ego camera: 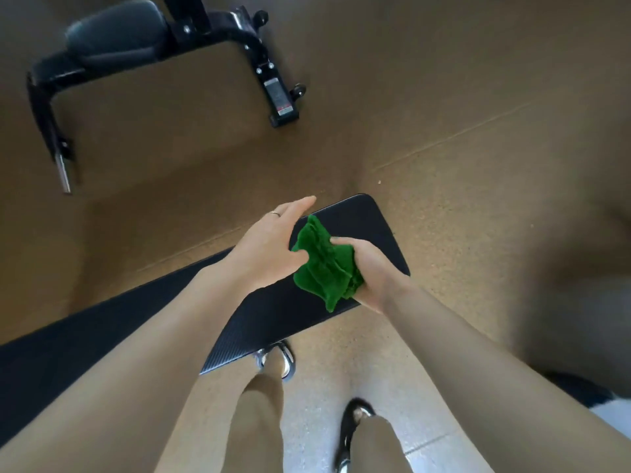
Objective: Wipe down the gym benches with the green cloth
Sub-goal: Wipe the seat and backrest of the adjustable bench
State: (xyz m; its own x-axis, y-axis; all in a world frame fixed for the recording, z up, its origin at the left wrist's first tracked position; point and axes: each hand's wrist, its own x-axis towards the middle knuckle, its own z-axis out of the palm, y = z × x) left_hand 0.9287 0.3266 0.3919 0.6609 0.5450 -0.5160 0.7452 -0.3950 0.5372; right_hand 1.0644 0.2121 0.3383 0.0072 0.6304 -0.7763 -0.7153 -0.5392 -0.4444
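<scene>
Head view is showing a person standing over a black bench (pixel 358 230), wiping looking barely underway; nothing is telling which parts are already clean. A second bench (pixel 116 39) is sitting well apart up top, seemingly untouched. Right hand (pixel 370 271) is gripping the bunched green cloth (pixel 324 264), fingers curled round it, above the bench's far end. Left hand (pixel 273 244) is open, fingers straight, thumb touching the cloth's edge, holding nothing.

Gym: padded bench (pixel 358 233), exercise frame (pixel 153 52)
</scene>
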